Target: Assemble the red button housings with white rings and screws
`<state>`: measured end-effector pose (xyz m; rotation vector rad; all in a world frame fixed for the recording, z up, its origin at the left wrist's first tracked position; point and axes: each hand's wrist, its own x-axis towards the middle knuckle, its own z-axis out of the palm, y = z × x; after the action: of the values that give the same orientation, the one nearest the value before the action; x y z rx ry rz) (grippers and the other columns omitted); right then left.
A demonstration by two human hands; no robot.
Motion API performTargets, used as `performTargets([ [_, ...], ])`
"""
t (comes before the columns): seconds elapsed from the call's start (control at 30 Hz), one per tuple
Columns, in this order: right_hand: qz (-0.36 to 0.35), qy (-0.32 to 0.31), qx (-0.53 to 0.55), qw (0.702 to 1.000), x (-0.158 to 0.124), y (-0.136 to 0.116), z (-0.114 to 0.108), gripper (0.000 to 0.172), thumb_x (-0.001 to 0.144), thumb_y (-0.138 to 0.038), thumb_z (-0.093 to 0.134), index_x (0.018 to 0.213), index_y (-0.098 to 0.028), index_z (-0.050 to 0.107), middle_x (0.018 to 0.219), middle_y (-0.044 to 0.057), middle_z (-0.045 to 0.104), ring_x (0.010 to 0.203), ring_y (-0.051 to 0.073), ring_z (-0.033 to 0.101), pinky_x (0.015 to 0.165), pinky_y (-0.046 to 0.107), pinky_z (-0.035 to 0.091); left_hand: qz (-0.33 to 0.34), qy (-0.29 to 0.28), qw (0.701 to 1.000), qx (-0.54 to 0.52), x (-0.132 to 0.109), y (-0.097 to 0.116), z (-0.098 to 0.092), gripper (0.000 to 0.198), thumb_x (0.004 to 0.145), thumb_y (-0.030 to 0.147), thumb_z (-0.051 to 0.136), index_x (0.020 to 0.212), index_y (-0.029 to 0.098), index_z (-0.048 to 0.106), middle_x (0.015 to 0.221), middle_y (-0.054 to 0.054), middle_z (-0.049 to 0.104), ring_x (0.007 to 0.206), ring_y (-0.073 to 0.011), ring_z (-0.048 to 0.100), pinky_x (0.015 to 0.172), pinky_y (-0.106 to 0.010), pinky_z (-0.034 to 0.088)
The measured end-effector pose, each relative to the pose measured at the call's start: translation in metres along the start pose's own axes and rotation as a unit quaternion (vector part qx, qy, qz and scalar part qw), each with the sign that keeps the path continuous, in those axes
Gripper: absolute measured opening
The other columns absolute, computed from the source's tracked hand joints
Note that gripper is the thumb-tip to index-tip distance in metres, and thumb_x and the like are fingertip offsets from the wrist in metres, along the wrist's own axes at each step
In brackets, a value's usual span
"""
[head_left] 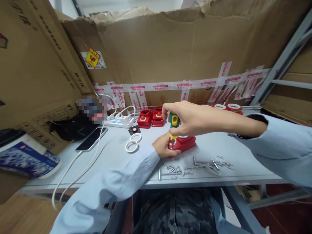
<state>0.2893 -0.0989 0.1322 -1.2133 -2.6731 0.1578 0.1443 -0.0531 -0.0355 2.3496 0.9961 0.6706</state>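
Camouflage-patterned clothing [180, 209] lies nearest, on the near side of a red block [187, 145] on the desk [219, 148]. The block's long axis slants away rightward; a near-upright screwdriver [174, 121] points down at its left end. The right hand [188, 117] has its fingers curled around the screwdriver; the left hand [162, 146] grasps the block's left end, thumb along the near side.

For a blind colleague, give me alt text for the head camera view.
A person's right hand holds a green and yellow screwdriver tip down at a red part, which the left hand steadies on a table. Screws lie near its front edge; two white rings and a phone lie to the left.
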Motion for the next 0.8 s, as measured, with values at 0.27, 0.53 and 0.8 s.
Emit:
performTargets([
  [0.27, 0.016, 0.017, 0.025, 0.999, -0.001, 0.002, 0.001, 0.035, 0.068, -0.024, 0.066, 0.097, -0.021, 0.047, 0.081, 0.002, 0.058, 0.072, 0.016, 0.052, 0.053, 0.026, 0.032, 0.008, 0.009, 1.0, 0.009, -0.001, 0.001, -0.001, 0.057, 0.065, 0.039, 0.069, 0.114, 0.016, 0.05, 0.099, -0.006, 0.064, 0.089, -0.0246, 0.061, 0.082, -0.036, 0.049],
  [0.53, 0.003, 0.043, 0.033, 0.999, -0.001, 0.004, 0.004, 0.028, 0.068, -0.019, 0.062, 0.092, -0.019, 0.048, 0.078, 0.001, 0.057, 0.07, 0.015, 0.051, 0.054, 0.026, 0.034, 0.049, 0.012, 0.998, -0.03, 0.0, 0.003, -0.006, 0.078, 0.061, 0.045, 0.075, 0.125, 0.016, 0.042, 0.118, -0.011, 0.056, 0.109, -0.03, 0.054, 0.095, -0.042, 0.043],
  [0.8, 0.01, 0.054, 0.036, 0.998, -0.003, 0.01, 0.005, 0.037, 0.071, -0.022, 0.062, 0.105, -0.018, 0.047, 0.084, 0.003, 0.059, 0.074, 0.017, 0.054, 0.059, 0.027, 0.037, 0.107, 0.111, 0.977, 0.148, -0.02, 0.017, -0.035, 0.032, 0.067, 0.041, 0.069, 0.088, 0.018, 0.06, 0.092, -0.006, 0.061, 0.088, -0.0236, 0.056, 0.081, -0.038, 0.039],
])
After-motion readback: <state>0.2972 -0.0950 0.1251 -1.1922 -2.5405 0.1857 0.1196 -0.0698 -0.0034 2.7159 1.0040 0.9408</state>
